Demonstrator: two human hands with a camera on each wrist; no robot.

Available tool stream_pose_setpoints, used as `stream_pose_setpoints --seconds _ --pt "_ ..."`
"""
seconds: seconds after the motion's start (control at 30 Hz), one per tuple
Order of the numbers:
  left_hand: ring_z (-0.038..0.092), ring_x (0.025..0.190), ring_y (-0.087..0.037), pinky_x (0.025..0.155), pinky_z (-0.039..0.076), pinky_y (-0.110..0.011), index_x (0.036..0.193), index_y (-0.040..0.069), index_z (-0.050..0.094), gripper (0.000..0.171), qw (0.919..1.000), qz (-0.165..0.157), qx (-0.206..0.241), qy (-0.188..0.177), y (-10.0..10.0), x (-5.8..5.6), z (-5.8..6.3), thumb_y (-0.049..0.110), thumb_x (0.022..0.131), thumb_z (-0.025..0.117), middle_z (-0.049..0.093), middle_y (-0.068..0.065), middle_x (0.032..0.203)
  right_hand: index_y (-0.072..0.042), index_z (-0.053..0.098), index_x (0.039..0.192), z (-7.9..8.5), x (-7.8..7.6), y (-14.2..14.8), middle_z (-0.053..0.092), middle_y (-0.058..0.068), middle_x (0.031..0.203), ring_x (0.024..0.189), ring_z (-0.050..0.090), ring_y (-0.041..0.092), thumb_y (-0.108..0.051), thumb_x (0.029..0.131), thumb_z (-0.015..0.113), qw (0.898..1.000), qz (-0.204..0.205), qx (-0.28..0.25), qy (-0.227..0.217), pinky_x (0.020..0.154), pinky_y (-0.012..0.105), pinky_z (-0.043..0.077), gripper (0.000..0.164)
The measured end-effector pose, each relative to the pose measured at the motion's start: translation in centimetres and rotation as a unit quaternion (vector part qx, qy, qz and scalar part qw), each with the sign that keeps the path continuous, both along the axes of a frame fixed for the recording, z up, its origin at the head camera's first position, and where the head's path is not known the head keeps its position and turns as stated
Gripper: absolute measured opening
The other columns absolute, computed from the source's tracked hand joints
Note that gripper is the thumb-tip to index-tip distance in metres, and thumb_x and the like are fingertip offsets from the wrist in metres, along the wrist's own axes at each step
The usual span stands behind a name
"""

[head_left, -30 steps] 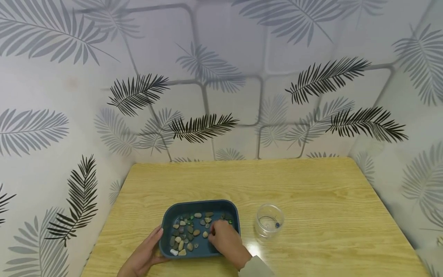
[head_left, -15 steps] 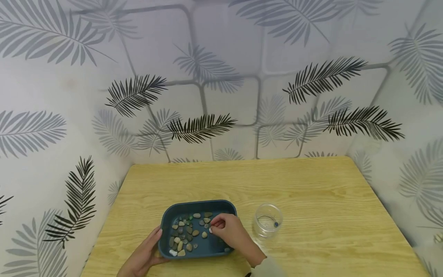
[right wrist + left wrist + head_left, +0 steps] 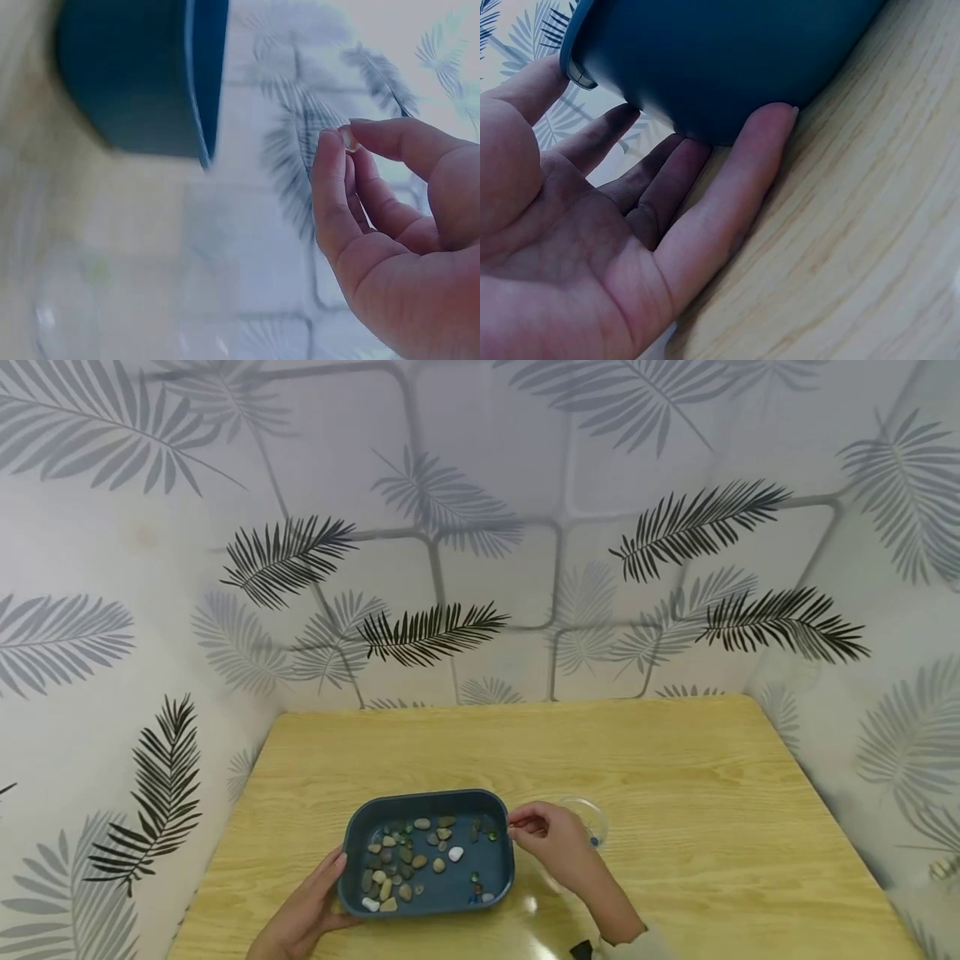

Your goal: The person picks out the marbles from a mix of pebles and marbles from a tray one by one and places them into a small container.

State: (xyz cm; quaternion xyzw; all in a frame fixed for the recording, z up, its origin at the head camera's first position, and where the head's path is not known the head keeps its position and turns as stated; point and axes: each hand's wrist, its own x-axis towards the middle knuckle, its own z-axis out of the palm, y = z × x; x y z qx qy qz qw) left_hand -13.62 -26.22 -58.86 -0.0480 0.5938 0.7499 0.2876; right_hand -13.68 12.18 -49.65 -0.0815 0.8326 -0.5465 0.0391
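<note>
The dark blue tray (image 3: 450,893), a rounded rectangle, lies on the table and holds several pebbles (image 3: 405,860) and small coloured glass pieces (image 3: 476,890). My left hand (image 3: 303,906) holds its left end; in the left wrist view the fingertips (image 3: 769,124) press on the outer wall and one reaches the rim. Just outside the right rim is my right hand (image 3: 555,843), raised. Its thumb and fingers pinch a small pale, translucent bead (image 3: 349,139), best seen in the right wrist view. A clear cup (image 3: 596,814) with a blue bead (image 3: 594,841) is partly hidden behind this hand.
The wooden table (image 3: 712,827) reaches back to a wall (image 3: 510,577) with a leaf pattern. A white pebble (image 3: 456,854) lies near the middle of the tray. The tray's right rim and the cup stand close to each other.
My right hand has risen out of the tray and moved right, past its rim toward the cup. The white pebble now shows in the tray. My left hand stays on the tray.
</note>
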Motion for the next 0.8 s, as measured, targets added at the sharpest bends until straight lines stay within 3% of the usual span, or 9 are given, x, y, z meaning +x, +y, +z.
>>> stream_pose_setpoints --seconds 0.2,0.3,0.5,0.8 --pt "0.041 0.121 -0.027 0.086 0.042 -0.061 0.150 0.014 0.007 0.065 1.0000 0.003 -0.001 -0.003 0.0 -0.1 0.3 0.044 0.100 0.035 0.004 -0.019 0.151 -0.011 0.068 0.093 1.2 0.6 3.4 0.066 -0.003 0.086 0.078 0.061 0.011 -0.010 0.083 0.070 0.996 -0.090 0.013 0.002 0.069 0.023 0.051 0.010" --pt "0.043 0.120 -0.028 0.086 0.042 -0.061 0.150 0.015 0.007 0.065 1.0000 -0.001 0.004 -0.005 0.0 0.0 0.3 0.044 0.100 0.034 0.004 -0.020 0.151 -0.009 0.068 0.096 1.2 0.8 4.9 0.067 -0.001 0.087 0.080 0.061 0.012 -0.009 0.083 0.070 0.993 -0.115 0.024 -0.006 0.070 0.022 0.051 0.012" --pt "0.044 0.119 -0.027 0.086 0.042 -0.061 0.150 0.016 0.009 0.064 0.9999 0.003 0.005 -0.010 -0.2 0.0 0.1 0.045 0.099 0.036 0.007 -0.020 0.150 -0.006 0.068 0.097 0.9 1.2 6.5 0.067 0.001 0.087 0.082 0.062 0.014 -0.010 0.084 0.069 0.990 -0.134 0.037 -0.001 0.070 0.021 0.051 0.014" --pt "0.042 0.120 -0.029 0.084 0.043 -0.062 0.150 0.017 0.013 0.066 0.9997 0.017 -0.009 -0.014 0.0 0.0 0.3 0.047 0.097 0.039 0.005 -0.017 0.152 -0.005 0.068 0.098 0.3 1.3 6.7 0.067 0.001 0.087 0.082 0.062 0.014 -0.010 0.084 0.069 0.990 -0.137 0.043 -0.001 0.071 0.021 0.051 0.015"
